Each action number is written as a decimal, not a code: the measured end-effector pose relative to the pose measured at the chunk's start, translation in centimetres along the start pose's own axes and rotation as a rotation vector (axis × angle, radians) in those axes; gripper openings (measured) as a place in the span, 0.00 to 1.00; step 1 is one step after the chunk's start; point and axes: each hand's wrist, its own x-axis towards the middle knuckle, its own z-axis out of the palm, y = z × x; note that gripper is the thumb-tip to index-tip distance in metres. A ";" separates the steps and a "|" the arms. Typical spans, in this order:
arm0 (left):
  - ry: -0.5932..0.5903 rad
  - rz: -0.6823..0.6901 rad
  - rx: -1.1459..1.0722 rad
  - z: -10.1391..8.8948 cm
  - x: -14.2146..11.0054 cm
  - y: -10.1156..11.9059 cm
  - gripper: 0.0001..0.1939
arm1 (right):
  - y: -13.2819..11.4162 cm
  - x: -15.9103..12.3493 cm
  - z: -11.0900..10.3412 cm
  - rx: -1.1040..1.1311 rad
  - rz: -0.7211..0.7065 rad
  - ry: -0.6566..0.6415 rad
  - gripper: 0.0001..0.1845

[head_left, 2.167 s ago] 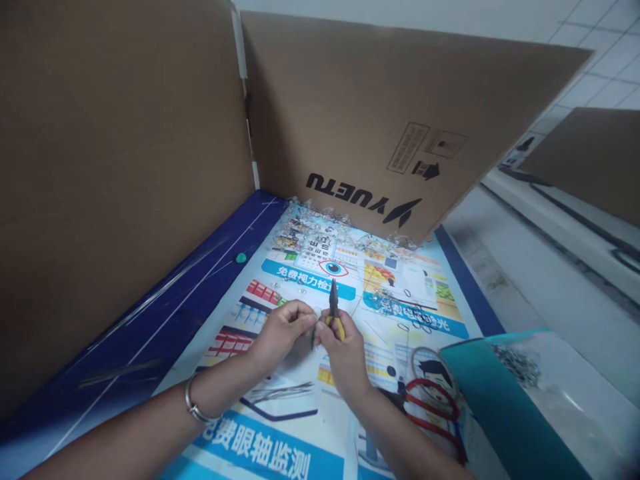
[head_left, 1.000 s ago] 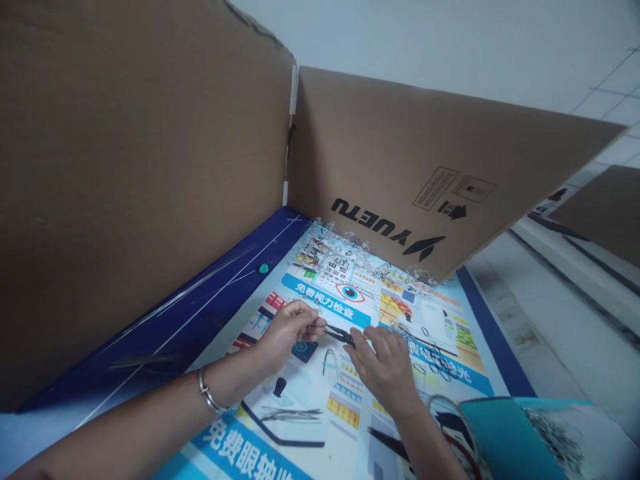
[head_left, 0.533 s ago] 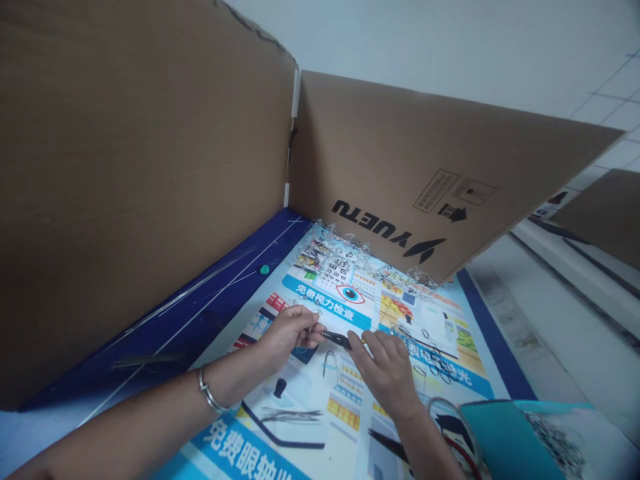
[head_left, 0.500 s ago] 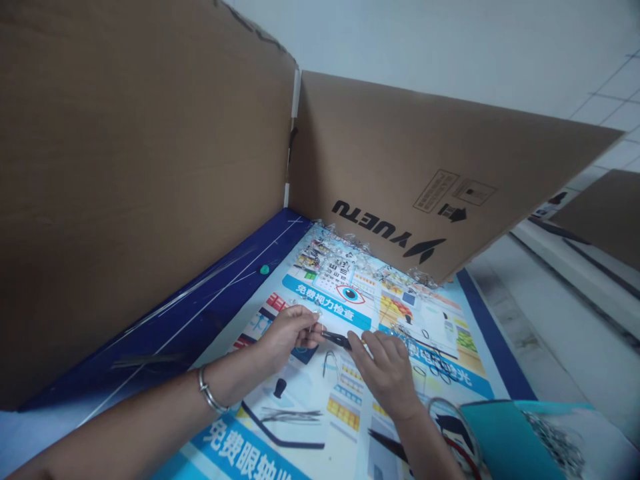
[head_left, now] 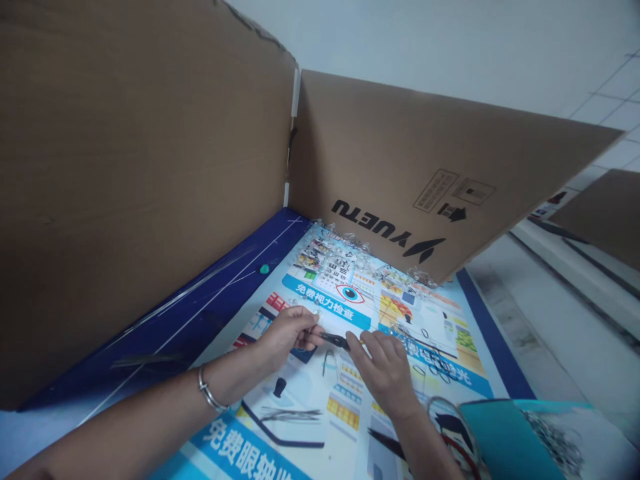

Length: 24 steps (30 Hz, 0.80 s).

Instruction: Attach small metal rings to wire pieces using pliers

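My left hand (head_left: 293,330) is closed in a pinch, holding a thin piece of wire that is mostly hidden by the fingers. My right hand (head_left: 383,367) wraps round a pair of dark-jawed pliers (head_left: 334,340), whose tips reach the fingers of my left hand. Just below the pliers, a bent wire (head_left: 330,363) lies on the printed sheet (head_left: 310,460). Several straight wires (head_left: 290,415) rest in a loose bunch nearer to me. Beneath my right forearm, a dark pointed tool (head_left: 386,443) sticks out; the rest of it is covered.
Cardboard panels (head_left: 150,167) stand at the left and back. Shiny wire pieces (head_left: 350,247) are heaped along the back panel. Looped wires (head_left: 437,367) lie to the right. A teal container (head_left: 500,437) at lower right has metal pieces (head_left: 555,443). Long thin wires (head_left: 185,290) lie at left.
The pliers and my right hand have shifted very slightly to the left. My left hand stays in place, still pinching.
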 end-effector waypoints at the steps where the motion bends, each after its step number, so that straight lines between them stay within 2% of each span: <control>1: -0.001 -0.001 0.001 0.0 0.0 -0.1 0.12 | 0.0 0.0 0.0 0.002 0.001 -0.001 0.18; 13: 0.020 0.033 0.046 0.5 -0.4 0.4 0.12 | 0.0 0.0 0.2 0.071 0.041 -0.015 0.17; 24: -0.017 0.079 0.053 0.5 -0.6 0.1 0.12 | 0.2 0.2 0.0 0.124 0.048 -0.005 0.15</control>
